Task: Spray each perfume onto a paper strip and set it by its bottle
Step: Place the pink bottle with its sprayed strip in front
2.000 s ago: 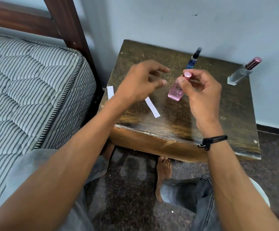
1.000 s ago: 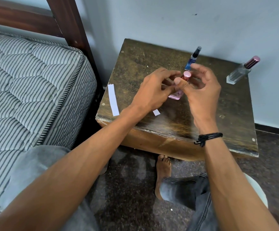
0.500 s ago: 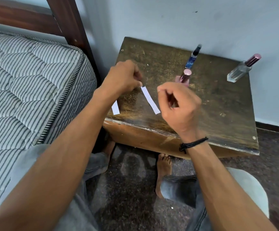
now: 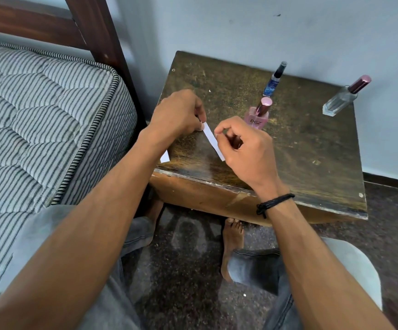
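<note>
The left hand (image 4: 179,113) is pinching the far end of a white paper strip (image 4: 211,139) between thumb and fingertip, holding it against the table (image 4: 300,151). The strip is lying flat, slanting from that pinch toward the near edge, and its near end is passing under the right hand (image 4: 245,148). The right hand is hovering just beside the strip with its fingers curled and its thumb and forefinger drawn close together at the paper's right edge; whether they are touching it cannot be told. So the strip is sitting between the two hands, which are close but apart.

The pink bottle (image 4: 256,115) is standing just beyond the right hand, capped. The blue bottle (image 4: 274,79) is standing behind it by the wall, and the clear bottle (image 4: 343,98) is standing well to the right. A second strip (image 4: 165,157) is peeking out from behind the left forearm at the table's left edge.
</note>
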A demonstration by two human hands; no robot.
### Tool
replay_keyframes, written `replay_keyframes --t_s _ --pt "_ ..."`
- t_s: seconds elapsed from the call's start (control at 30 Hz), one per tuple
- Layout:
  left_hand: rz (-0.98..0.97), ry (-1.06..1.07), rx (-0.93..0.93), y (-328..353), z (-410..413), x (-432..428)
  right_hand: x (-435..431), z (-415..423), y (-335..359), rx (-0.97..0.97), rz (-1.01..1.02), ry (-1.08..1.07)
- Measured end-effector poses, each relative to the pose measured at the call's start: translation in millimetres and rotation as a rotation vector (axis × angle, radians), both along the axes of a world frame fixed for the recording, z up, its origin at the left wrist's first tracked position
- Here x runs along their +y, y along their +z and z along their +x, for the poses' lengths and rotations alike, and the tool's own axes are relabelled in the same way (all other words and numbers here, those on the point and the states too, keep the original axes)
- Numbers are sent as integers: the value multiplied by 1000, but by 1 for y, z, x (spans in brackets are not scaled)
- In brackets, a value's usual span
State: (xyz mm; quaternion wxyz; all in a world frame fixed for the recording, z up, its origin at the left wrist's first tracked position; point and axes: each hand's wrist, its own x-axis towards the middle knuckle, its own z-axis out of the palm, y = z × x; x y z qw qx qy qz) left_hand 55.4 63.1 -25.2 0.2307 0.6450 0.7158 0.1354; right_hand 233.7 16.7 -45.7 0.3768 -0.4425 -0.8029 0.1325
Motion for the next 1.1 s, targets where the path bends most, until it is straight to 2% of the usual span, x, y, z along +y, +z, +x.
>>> replay_keyframes --t_s 0.5,0.63,0.93,1.1 --pt "23 -5 -4 -5 5 1 2 1 -3 -32 -115 19" --pt "56 -56 27 -3 8 -2 1 0 -2 -36 -121 23" --pt "77 -267 -99 30 -18 -3 3 2 -2 13 -151 15" --pt "64 -304 -112 42 -36 -7 2 -2 -3 10 -145 4"
